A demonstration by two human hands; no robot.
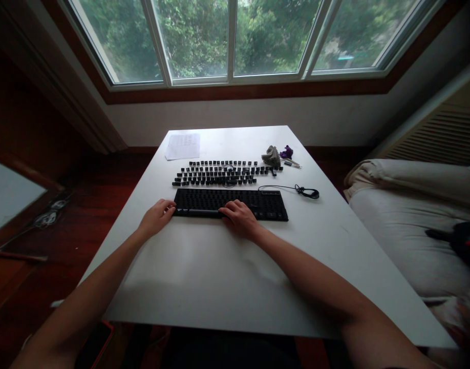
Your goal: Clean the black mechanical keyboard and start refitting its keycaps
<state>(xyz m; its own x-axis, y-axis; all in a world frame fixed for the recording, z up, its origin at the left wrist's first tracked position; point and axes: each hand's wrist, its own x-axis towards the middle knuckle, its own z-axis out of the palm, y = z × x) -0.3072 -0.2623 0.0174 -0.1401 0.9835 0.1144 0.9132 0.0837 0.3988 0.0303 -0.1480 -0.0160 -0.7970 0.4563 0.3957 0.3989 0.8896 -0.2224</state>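
Observation:
A black keyboard (271,209) lies flat on the white table, its long side facing me. My left hand (158,215) grips the keyboard's left end, fingers bent together against the edge. Over the front edge, near the middle, my right hand (238,218) has its fingers curled onto the keyboard. They are at the right end of a long, smooth bar (202,211) along the front row; whether they pinch it I cannot tell. Behind the keyboard, loose black keycaps (215,175) stand in several rows.
The white table (204,277) also holds paper sheets (183,146) at back left. At back right are a grey cloth (271,155), a purple crumpled item (286,151) and small thin tools (292,163). A coiled cable (308,192) lies right of the keyboard. A pale sofa (404,220) stands right.

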